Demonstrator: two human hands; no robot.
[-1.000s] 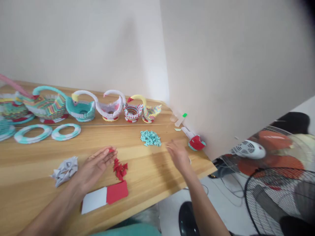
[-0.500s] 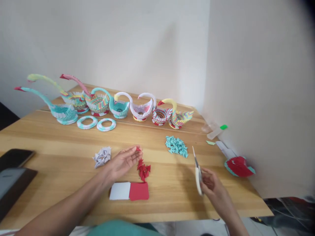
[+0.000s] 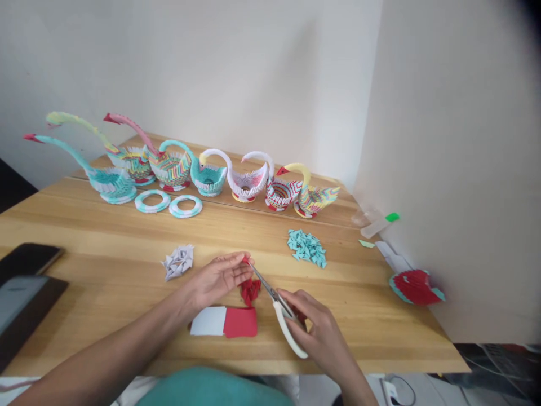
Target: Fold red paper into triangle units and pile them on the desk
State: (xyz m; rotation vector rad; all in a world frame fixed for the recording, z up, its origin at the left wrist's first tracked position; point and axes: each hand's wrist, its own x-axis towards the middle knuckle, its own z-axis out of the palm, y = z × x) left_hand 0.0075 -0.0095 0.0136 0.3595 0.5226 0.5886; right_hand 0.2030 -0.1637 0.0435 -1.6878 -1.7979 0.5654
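Observation:
Between the thumb and fingertips of my left hand (image 3: 220, 277) is a small red folded paper piece (image 3: 245, 259). My right hand (image 3: 319, 332) grips a pair of white-handled scissors (image 3: 281, 310), whose blade tips reach up to the red piece. Below my left fingertips lies a little heap of red folded paper pieces (image 3: 250, 292). A white paper stack (image 3: 208, 321) and a red paper stack (image 3: 240, 322) sit side by side near the table's front edge. Left of my left hand is a pile of white folded pieces (image 3: 178, 262).
Teal folded pieces (image 3: 307, 248) lie right of centre. Several paper swans (image 3: 209, 179) line the back, with two white-and-teal rings (image 3: 186, 206) before them. A phone (image 3: 31, 258) is at left. A red-and-teal paper piece (image 3: 416, 286) and a green-capped bottle (image 3: 379, 225) stand by the right wall.
My right hand has brought the scissors left from the table's right side, and their tips now meet the red piece. My left hand has stayed nearly in place, still pinching it.

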